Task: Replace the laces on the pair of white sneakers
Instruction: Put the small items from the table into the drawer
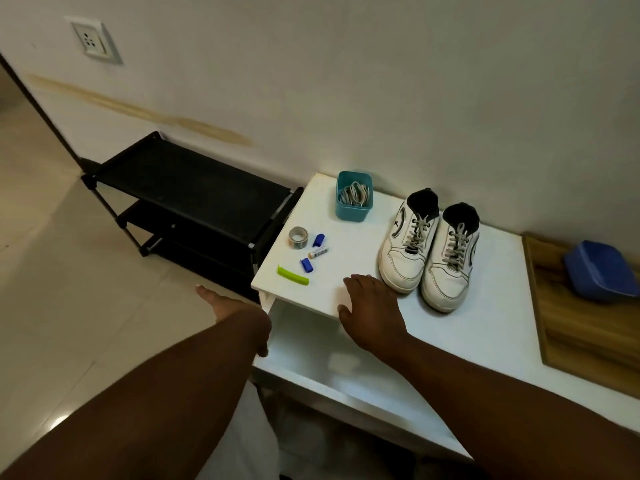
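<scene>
Two white lace-up sneakers [429,251] sat on a white table [485,334]; the right hand [372,306] rested flat there, the left hand [239,313] hovered, fingers relaxed, both holding nothing.

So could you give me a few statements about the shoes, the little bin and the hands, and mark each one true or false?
1. Both white sneakers are laced. True.
2. The teal bin is empty. False: it holds a bundle of laces.
3. The right hand grips a sneaker. False: it is over the white table with straight fingers, just short of the sneakers.
4. The left hand holds nothing. True.
5. The roll of tape sits left of the sneakers. True.
</scene>
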The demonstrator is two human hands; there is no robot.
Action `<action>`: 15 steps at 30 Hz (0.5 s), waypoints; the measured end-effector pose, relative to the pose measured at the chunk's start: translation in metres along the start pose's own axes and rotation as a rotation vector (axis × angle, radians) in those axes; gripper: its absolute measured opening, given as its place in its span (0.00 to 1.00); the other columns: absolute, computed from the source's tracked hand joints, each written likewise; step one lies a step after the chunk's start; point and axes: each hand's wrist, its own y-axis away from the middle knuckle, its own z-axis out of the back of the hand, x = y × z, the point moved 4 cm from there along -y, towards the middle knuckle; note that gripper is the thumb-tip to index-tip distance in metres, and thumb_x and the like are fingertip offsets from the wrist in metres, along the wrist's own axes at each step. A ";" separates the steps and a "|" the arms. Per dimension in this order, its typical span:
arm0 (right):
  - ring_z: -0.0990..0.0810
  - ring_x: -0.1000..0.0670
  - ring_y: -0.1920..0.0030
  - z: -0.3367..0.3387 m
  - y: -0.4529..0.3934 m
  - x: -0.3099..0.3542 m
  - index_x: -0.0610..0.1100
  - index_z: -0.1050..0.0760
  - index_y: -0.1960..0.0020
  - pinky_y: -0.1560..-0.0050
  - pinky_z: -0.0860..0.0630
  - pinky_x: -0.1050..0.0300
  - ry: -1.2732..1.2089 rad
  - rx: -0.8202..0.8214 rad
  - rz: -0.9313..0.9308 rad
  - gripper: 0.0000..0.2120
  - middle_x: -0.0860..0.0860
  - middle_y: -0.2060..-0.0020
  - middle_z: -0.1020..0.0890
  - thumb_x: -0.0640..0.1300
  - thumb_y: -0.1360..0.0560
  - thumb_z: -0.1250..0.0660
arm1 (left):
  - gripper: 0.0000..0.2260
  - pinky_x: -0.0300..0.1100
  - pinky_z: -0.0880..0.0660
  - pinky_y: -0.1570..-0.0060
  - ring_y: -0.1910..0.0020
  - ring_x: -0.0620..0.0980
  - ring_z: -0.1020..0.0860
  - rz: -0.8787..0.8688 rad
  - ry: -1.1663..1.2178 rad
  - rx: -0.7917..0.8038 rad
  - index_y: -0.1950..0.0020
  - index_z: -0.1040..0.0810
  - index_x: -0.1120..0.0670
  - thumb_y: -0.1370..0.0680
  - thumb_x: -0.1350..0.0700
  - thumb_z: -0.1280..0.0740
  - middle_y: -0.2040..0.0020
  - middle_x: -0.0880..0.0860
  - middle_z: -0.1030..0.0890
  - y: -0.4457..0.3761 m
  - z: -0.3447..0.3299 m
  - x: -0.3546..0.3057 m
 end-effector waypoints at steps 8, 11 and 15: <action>0.25 0.44 0.34 -0.005 -0.074 0.038 0.49 0.30 0.25 0.34 0.25 0.48 -0.197 0.059 0.161 0.22 0.48 0.28 0.27 0.45 0.18 0.36 | 0.17 0.46 0.24 0.54 0.51 0.51 0.21 -0.074 0.497 -0.656 0.39 0.23 0.50 0.24 0.47 0.26 0.50 0.52 0.22 -0.029 0.089 -0.004; 0.21 0.43 0.43 -0.013 -0.092 0.048 0.48 0.23 0.33 0.43 0.21 0.46 -0.205 0.054 0.192 0.14 0.46 0.39 0.22 0.43 0.18 0.36 | 0.17 0.49 0.20 0.50 0.44 0.53 0.22 -0.240 0.508 -0.752 0.37 0.23 0.49 0.23 0.48 0.26 0.42 0.52 0.22 -0.046 0.099 -0.017; 0.22 0.45 0.51 -0.023 -0.103 0.046 0.45 0.19 0.43 0.50 0.22 0.47 -0.211 0.066 0.190 0.11 0.47 0.47 0.23 0.45 0.17 0.39 | 0.07 0.47 0.21 0.55 0.48 0.52 0.21 -0.250 0.532 -0.728 0.43 0.19 0.48 0.21 0.52 0.30 0.48 0.51 0.19 -0.061 0.091 -0.023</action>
